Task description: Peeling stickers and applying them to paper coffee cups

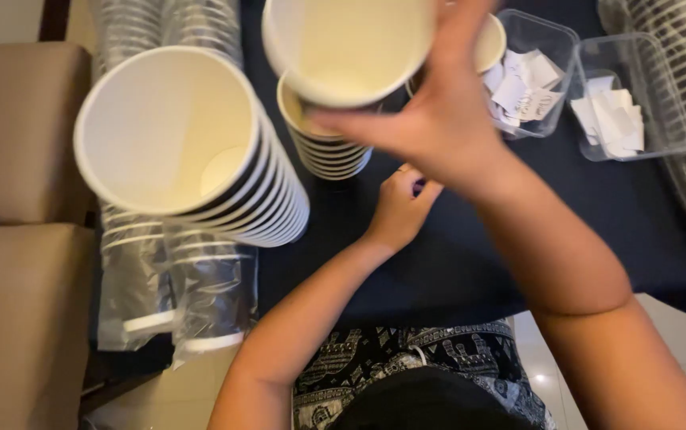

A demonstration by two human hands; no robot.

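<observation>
Head view: looking down over a dark tablecloth (439, 263) with both bare arms reaching forward.
Right hand: right hand (439, 119) raised above the table, fingers spread and clamped on the side of a single white paper cup (348, 48), thumb toward the viewer.
Held cup: open mouth faces the camera, inside pale cream; it sits just above a short stack of cups (327, 147), apart from it as far as can be told.
Short stack: nested white cups with dark outer walls, standing upright on the cloth, partly hidden by the held cup and the right-hand fingers.
Left hand: left hand (399, 209) low on the cloth, near the base of the short stack; fingers curled together; whether they pinch anything cannot be told.
Tall stack: large nested cup stack (176, 135) left of centre, tilted toward the camera, well apart from both hands.
Sleeves: clear plastic sleeves of cups (172, 279) lie under the tall stack.
Containers: two clear plastic tubs (662, 87) at upper right, holding small white paper slips (614, 119).
Far left: tan cushions (16, 135).
</observation>
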